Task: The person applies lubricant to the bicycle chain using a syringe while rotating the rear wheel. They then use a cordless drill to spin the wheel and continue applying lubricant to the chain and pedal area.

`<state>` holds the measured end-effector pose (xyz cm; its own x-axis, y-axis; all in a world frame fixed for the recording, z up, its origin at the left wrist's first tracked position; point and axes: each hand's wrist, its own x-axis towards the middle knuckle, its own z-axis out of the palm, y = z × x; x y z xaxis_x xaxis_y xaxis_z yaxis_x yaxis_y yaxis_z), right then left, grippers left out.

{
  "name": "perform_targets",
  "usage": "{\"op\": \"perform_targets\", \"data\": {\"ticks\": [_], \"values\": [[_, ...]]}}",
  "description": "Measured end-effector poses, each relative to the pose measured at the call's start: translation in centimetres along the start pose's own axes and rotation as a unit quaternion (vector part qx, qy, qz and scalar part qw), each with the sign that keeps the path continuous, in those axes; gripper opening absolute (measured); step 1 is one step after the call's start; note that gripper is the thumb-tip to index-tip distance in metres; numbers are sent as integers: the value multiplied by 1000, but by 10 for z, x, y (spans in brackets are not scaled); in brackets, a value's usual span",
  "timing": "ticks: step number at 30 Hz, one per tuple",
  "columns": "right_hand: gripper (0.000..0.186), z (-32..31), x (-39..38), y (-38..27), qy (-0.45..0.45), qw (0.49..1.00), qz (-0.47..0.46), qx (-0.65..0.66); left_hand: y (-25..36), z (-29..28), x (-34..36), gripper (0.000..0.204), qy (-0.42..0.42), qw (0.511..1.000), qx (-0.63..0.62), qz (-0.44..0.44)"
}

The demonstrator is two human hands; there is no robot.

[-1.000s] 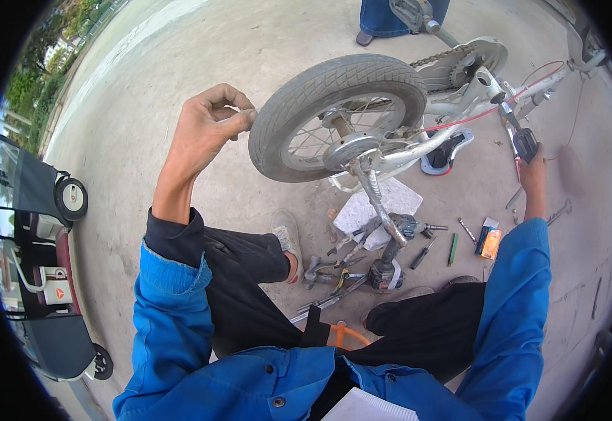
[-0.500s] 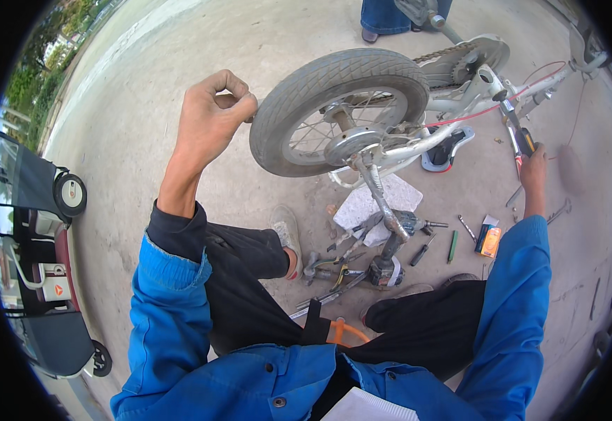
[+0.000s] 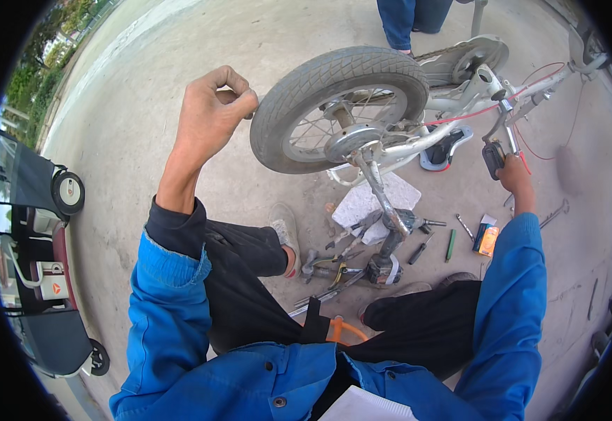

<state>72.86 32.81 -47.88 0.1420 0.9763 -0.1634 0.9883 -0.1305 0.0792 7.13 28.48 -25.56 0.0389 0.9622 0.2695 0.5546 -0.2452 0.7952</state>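
A small white bicycle frame [image 3: 411, 149] is raised off the ground. Its wheel, with a grey tyre [image 3: 272, 119], faces me. At the tyre's left edge my left hand [image 3: 211, 112] is pinched closed, fingertips against or very near the rubber; whatever is between them is hidden. To the right, my right hand [image 3: 516, 177] is closed on a black pedal [image 3: 493, 160], at the end of a silver crank arm [image 3: 502, 123]. A red cable [image 3: 467, 114] runs along the frame, and a chainring [image 3: 471, 62] shows on the far side.
Below the wheel, a metal stand post [image 3: 379, 186] rises beside a pale stone slab [image 3: 383, 200]. Hand tools, a screwdriver [image 3: 418, 252] and an orange-and-blue box [image 3: 487, 237] lie around. A person's blue-trousered legs [image 3: 412, 17] are beyond the bicycle. A three-wheeled vehicle [image 3: 39, 238] stands left.
My right hand has moved down and left with the pedal, turning the crank; the far pedal arm has swung too. The person's legs beyond have shifted. My left hand has hardly moved.
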Motion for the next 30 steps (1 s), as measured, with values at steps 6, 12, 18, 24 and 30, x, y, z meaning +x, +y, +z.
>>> {"op": "perform_targets", "data": {"ticks": [6,12,18,24,30], "values": [[43,-19,-17,-30,-15,1000,-3,1,2,1,0,8,2,1000,3,-6],[34,-55,-35,-70,-166,970,51,172,3,2,0,9,2,1000,-7,-12],[20,-106,-61,-122,-271,936,14,225,2,2,1,8,2,1000,4,-7],[40,-176,-94,-149,-289,908,-11,304,0,3,0,8,8,1000,9,9],[56,-238,-123,-137,-202,895,-41,396,-2,2,0,10,10,1000,15,0]]}}
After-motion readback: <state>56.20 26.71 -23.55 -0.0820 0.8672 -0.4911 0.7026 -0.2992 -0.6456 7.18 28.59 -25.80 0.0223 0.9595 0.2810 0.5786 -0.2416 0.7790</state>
